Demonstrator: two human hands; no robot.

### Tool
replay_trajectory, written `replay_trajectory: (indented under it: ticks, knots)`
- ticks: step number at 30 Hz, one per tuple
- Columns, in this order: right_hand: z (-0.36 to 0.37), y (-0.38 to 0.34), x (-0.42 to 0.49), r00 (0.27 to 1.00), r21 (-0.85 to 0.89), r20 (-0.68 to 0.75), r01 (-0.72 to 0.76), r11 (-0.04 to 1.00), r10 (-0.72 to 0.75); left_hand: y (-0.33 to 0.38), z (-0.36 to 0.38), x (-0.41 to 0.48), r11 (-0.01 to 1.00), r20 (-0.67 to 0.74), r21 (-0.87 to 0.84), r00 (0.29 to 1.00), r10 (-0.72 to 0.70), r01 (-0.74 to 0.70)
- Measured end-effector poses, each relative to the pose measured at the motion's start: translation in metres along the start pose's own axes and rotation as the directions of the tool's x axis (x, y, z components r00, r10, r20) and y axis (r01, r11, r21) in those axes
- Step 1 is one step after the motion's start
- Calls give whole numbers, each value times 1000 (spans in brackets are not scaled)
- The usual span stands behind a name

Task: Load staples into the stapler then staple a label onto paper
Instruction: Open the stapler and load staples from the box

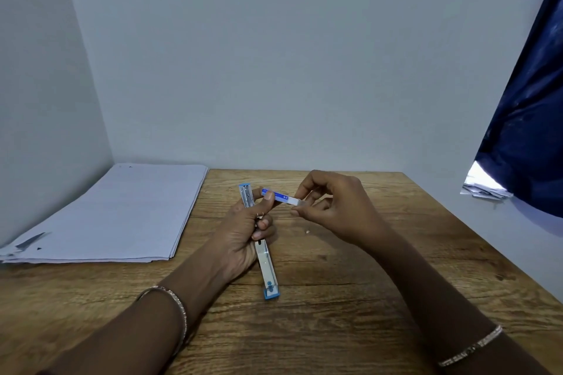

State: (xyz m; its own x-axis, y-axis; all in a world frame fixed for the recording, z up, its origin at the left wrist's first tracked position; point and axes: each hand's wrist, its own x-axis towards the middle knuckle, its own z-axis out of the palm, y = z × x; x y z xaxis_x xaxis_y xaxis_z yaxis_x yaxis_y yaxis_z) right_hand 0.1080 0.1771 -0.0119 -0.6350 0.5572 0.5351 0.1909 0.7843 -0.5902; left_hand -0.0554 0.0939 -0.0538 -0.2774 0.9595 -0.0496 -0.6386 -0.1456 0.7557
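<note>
paper stack left, right tabletop bare

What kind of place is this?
Probably a home or small-office desk in a room corner: a wooden table against bare walls, a paper stack, and a dark curtain at right.

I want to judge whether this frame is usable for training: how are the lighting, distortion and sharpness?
Head view: dim, bluish, even light, with the only bright glare at the gap under the dark curtain. Wide-angle bending curves the table edges and the wall corner. The stapler and staple box are small and soft, their print unreadable. Both hands cast only faint shadows.
</note>
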Motion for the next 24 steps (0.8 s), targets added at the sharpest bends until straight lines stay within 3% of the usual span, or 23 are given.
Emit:
replay_trajectory:
  ticks: [12, 15, 19, 24]
  knots:
    - [-8, 3, -1, 996, -53, 55, 68, 996, -65, 5, 1, 1, 995, -54, 28, 993, 102, -101]
    - [-11, 3, 0, 997, -71, 75, 14, 997, -9, 7, -1, 0, 991, -36, 56, 992, 122, -119]
    - [-18, 2, -1, 988, 53, 85, -132, 990, 127, 7, -3, 1, 988, -9, 84, 991, 131, -129]
    - [-19, 1, 1, 988, 59, 27, -152, 987, 151, 5, -4, 2, 984, 1, 127, 992, 127, -126]
